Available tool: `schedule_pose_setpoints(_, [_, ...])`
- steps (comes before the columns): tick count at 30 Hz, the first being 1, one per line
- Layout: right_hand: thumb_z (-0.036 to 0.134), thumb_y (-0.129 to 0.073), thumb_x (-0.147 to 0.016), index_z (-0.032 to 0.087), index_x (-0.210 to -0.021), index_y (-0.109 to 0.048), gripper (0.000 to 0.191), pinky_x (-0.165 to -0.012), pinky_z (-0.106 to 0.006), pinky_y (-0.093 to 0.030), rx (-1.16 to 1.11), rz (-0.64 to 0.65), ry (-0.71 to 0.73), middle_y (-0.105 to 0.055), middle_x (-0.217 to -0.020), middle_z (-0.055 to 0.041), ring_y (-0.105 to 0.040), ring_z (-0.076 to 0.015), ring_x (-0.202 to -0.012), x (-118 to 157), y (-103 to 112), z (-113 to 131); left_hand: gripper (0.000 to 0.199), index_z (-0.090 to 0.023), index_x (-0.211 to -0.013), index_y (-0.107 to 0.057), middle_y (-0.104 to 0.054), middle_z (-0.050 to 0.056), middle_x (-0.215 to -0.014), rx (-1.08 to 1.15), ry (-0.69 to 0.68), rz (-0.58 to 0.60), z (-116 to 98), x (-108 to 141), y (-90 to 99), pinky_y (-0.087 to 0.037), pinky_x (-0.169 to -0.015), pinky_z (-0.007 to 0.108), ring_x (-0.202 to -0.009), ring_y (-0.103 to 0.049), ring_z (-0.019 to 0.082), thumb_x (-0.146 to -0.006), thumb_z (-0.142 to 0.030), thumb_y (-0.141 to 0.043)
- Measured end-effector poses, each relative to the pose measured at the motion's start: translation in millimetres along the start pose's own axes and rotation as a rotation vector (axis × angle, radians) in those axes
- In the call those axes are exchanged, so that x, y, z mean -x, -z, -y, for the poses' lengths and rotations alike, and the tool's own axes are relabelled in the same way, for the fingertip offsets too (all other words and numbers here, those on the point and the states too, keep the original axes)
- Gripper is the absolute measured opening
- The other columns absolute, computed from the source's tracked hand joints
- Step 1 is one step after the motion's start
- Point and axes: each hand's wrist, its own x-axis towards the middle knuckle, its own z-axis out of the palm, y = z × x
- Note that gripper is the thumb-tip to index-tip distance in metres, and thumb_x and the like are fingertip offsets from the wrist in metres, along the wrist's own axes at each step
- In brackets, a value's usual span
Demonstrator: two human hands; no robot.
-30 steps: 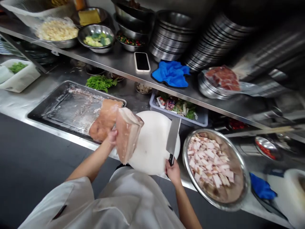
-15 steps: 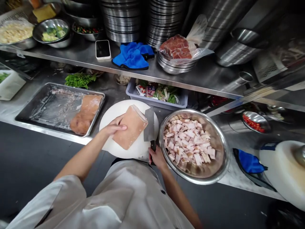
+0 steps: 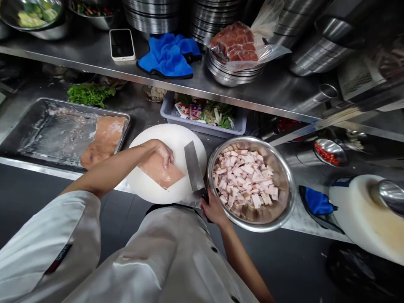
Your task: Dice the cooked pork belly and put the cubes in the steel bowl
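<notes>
A slab of pinkish-tan meat (image 3: 160, 170) lies on the round white cutting board (image 3: 179, 134). My left hand (image 3: 164, 152) is bent over its upper edge, fingers curled down onto the meat. At the board's right side my right hand (image 3: 213, 207) is wrapped round the black handle of a cleaver (image 3: 194, 167), whose broad blade points up and away over the board, apart from the meat. Just right of that hand stands a big steel bowl (image 3: 292, 193) with many chopped pale meat pieces (image 3: 246, 176).
Left of the board is a metal tray (image 3: 41, 145) with another meat piece (image 3: 109, 132). Behind sit leafy greens (image 3: 90, 94) and a lilac bin (image 3: 202, 125). A steel shelf (image 3: 221, 99) overhangs the counter, holding a phone (image 3: 122, 44), a blue cloth (image 3: 168, 57) and bagged meat (image 3: 235, 44).
The meat slab has turned and moved lower left on the board. My left hand has shifted from its left side to its top edge. The cleaver has tilted leftward. The camera view has shifted.
</notes>
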Motion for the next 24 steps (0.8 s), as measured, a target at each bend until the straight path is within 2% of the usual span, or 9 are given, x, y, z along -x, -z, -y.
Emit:
schedule_pose_setpoints(2, [0.029,-0.050,-0.094,0.008,-0.147,-0.046,0.057,-0.104,-0.046,-0.048,0.108,0.019,0.015,-0.066,-0.127,-0.0199,-0.062,-0.0317,-0.122,1.1,0.5,3.0,0.044,-0.025,-0.090,-0.080,-0.077,0.005,-0.093,-0.109,-0.038,-0.124,-5.1,-2.8,-0.2,-0.050,-0.077,0.035,-0.082,-0.066,0.027,-0.047,-0.032,-0.083])
schedule_pose_setpoints(4, [0.025,-0.047,-0.094,0.005,-0.147,-0.044,0.057,-0.109,-0.046,-0.043,0.223,0.026,0.038,-0.063,-0.133,-0.0230,-0.058,-0.0320,-0.129,3.1,0.9,10.1,0.033,-0.025,-0.088,-0.080,-0.076,0.005,-0.096,-0.209,-0.199,-0.333,0.2,-0.5,-13.5,-0.049,-0.086,0.036,-0.090,-0.065,0.027,-0.057,-0.037,-0.078])
schedule_pose_setpoints(7, [0.024,-0.042,-0.099,0.004,-0.145,-0.044,0.050,-0.104,-0.043,-0.046,0.325,0.027,0.023,-0.068,-0.123,-0.0227,-0.063,-0.0311,-0.121,7.0,4.8,25.1,0.035,-0.024,-0.103,-0.077,-0.069,0.009,-0.121,-0.259,-0.369,-0.917,19.3,8.7,-61.6,-0.042,-0.103,0.041,-0.117,-0.058,0.030,-0.074,-0.041,-0.066])
schedule_pose_setpoints(9, [0.027,-0.041,-0.102,0.005,-0.141,-0.048,0.045,-0.100,-0.041,-0.047,0.362,0.022,0.005,-0.069,-0.119,-0.0220,-0.066,-0.0308,-0.114,8.9,11.0,34.6,0.047,-0.021,-0.122,-0.069,-0.059,0.014,-0.137,-0.200,-0.210,-1.365,28.7,13.6,-106.4,-0.037,-0.107,0.049,-0.129,-0.048,0.034,-0.081,-0.044,-0.060])
schedule_pose_setpoints(10, [0.028,-0.041,-0.103,0.006,-0.139,-0.049,0.043,-0.098,-0.040,-0.047,0.375,0.021,0.001,-0.069,-0.119,-0.0219,-0.067,-0.0306,-0.112,9.2,14.7,38.6,0.052,-0.020,-0.129,-0.065,-0.056,0.016,-0.140,-0.182,-0.136,-1.471,29.9,14.0,-129.7,-0.037,-0.106,0.052,-0.131,-0.046,0.035,-0.083,-0.046,-0.058])
schedule_pose_setpoints(13, [0.028,-0.042,-0.104,0.007,-0.137,-0.050,0.040,-0.095,-0.037,-0.047,0.411,0.028,0.008,-0.068,-0.124,-0.0218,-0.068,-0.0294,-0.110,7.0,24.1,47.9,0.070,-0.021,-0.142,-0.055,-0.047,0.020,-0.151,-0.272,-0.056,-1.418,18.5,1.9,-190.6,-0.033,-0.107,0.057,-0.140,-0.038,0.041,-0.080,-0.051,-0.068])
schedule_pose_setpoints(15, [0.027,-0.042,-0.104,0.007,-0.136,-0.049,0.038,-0.090,-0.034,-0.047,0.436,0.045,0.014,-0.069,-0.120,-0.0205,-0.069,-0.0284,-0.107,3.0,25.4,53.8,0.071,-0.025,-0.142,-0.054,-0.036,0.020,-0.160,-0.321,0.030,-1.415,4.8,-16.7,-214.9,-0.028,-0.110,0.063,-0.148,-0.026,0.047,-0.077,-0.044,-0.074])
schedule_pose_setpoints(19, [0.026,-0.042,-0.105,0.012,-0.130,-0.048,0.029,-0.078,-0.030,-0.046,0.450,0.122,0.027,-0.073,-0.107,-0.0142,-0.071,-0.0253,-0.095,-3.5,13.1,66.3,0.051,-0.026,-0.135,-0.060,-0.043,0.019,-0.156,-0.279,0.123,-1.589,-3.0,-53.5,-221.8,-0.026,-0.111,0.065,-0.149,-0.029,0.046,-0.085,-0.031,-0.067])
schedule_pose_setpoints(24, [0.024,-0.042,-0.105,0.014,-0.128,-0.046,0.025,-0.071,-0.027,-0.041,0.446,0.232,0.104,-0.073,-0.099,-0.0119,-0.071,-0.0234,-0.088,5.7,-6.3,74.8,0.056,-0.019,-0.132,-0.059,-0.053,0.021,-0.147,-0.233,0.060,-1.801,33.4,-55.4,-221.0,-0.035,-0.113,0.058,-0.146,-0.038,0.041,-0.081,-0.036,-0.070])
